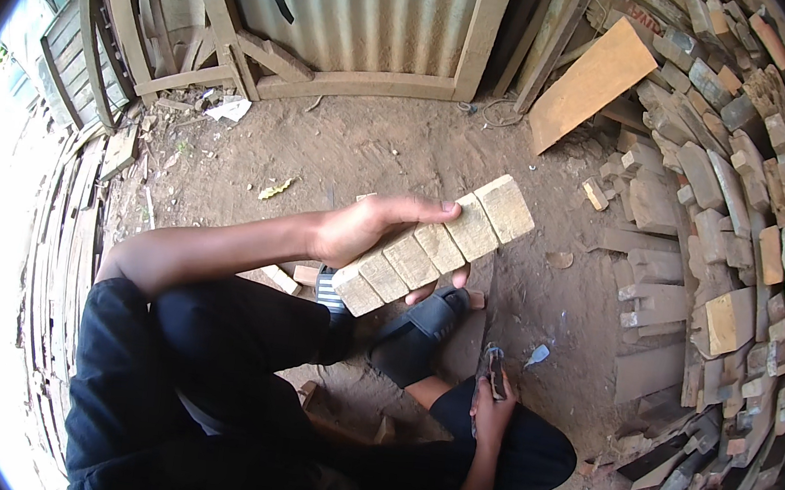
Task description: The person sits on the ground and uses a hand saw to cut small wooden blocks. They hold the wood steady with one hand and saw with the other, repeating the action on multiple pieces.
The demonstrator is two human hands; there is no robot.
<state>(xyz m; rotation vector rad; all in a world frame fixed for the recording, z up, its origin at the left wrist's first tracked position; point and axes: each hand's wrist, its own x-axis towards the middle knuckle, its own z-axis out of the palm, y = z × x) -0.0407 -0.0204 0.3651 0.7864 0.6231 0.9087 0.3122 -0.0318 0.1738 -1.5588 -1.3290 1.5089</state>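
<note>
My left hand (365, 227) reaches across from the left and grips a pale wooden block (441, 243) marked by several crosswise cuts or joints. I cannot tell whether it is one grooved piece or a row of small blocks. Its thumb lies on the upper face, and fingertips show under the lower edge. Lower right, beside my bent knee, my right hand (491, 413) is closed around a dark hand tool (494, 371) with a shiny metal part. The tool's exact kind is unclear, and it is apart from the wood. Below the block are my feet in dark sandals (436, 316).
Stacked wood offcuts (703, 242) line the right side. A flat board (595, 86) leans at the upper right, near a framed corrugated metal sheet (361, 14). Planks (73, 247) edge the left. On the dirt ground (258, 147) lie wood scraps (282, 278) and a yellow leaf (275, 189).
</note>
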